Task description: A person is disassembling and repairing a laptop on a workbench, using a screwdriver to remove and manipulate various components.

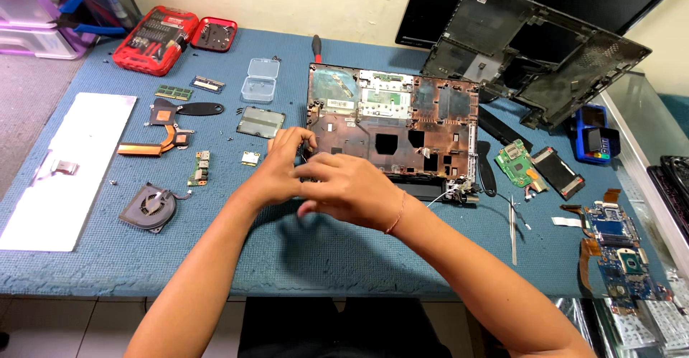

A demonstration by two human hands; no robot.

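Working at the lower left corner of the stripped laptop chassis, you are bringing both hands together in the middle of the frame. Your left hand is curling its fingers onto the chassis's left edge, the fingertips pinching at something small there; whether anything is actually held between them cannot be told, since your right hand is crossing in front and covering the spot. Your right hand is lying loosely curled, knuckles up, over the chassis's near edge, and its grip is hidden as well. The chassis is lying flat on the blue tabletop, its long axis running left to right across the frame, stretching away to the right of your hands; your left hand is the nearer one to its corner. Removed parts are sitting to the left: a cooling fan, a copper heat pipe and a small green board. A red screwdriver kit is resting at the upper left, and a black bottom cover is leaning at the upper right.
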